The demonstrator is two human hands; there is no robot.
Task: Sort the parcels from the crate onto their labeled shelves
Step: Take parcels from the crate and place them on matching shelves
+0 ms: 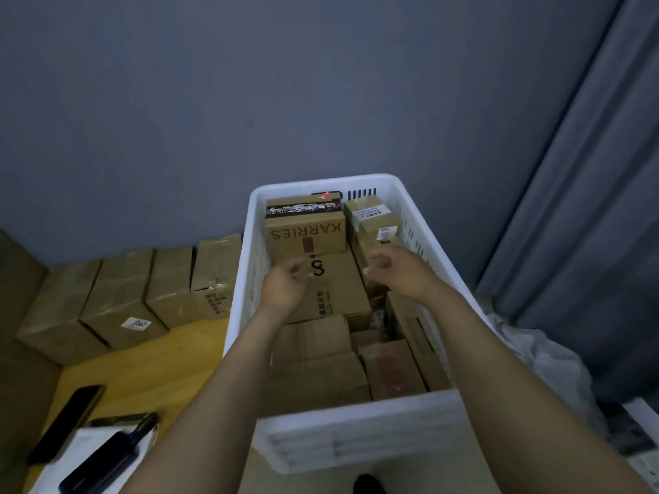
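A white plastic crate [246, 279] stands in front of the person. Its long axis runs straight away from the camera toward a grey wall [249, 101]. The crate is packed with cardboard parcels [317, 376].

At the far end sits the KARRIES box [306, 233]. Its long side lies across the crate and its printed name reads upside down from here. Just in front of it a flat box marked with an S [335, 290] lies with its long axis along the crate. A small labelled parcel [371, 212] sits in the far right corner, beside the KARRIES box.

Both arms reach in over the near rim. The left hand [285, 287] hangs over the left edge of the box marked with an S, and the right hand [399, 276] hangs over the parcels to that box's right. The fingers of both hands are loosely curled and neither has hold of anything. Whether either hand touches a parcel cannot be told, since both are somewhat blurred.

Left of the crate a row of cardboard boxes [121, 297] stands against the wall on a wooden tabletop [142, 361]. One box carries a white sticker. A dark phone [64, 422] lies on the near part of the tabletop. To the right of the crate are a crumpled white plastic bag [545, 354] and a grey curtain [588, 172].
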